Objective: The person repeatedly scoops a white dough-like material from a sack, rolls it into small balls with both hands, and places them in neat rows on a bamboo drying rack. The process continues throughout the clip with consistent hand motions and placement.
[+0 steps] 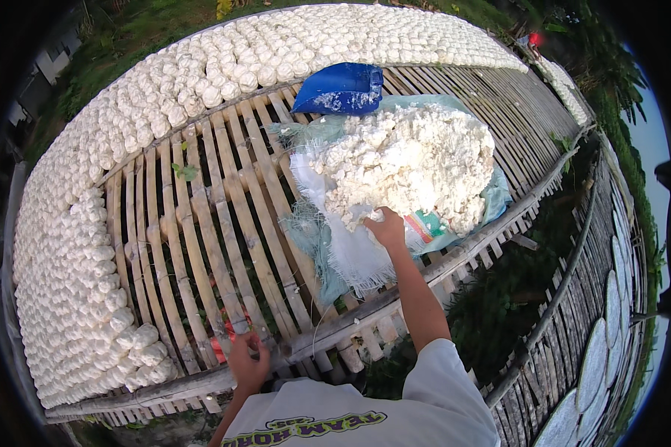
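A heap of white crumbly material lies on torn woven sacks on a slatted bamboo platform. My right hand is at the heap's near-left edge, its fingers closed on some of that material. My left hand hangs low near the platform's front pole, fingers curved and apart with nothing visible in them, beside a red object that I cannot make out. A blue plastic scoop with white residue rests just beyond the heap.
Rows of white rounded pieces cover the platform's left and far parts. At the right, across a gap with plants, another rack bears flat pale discs. A person in red is far off at the upper right.
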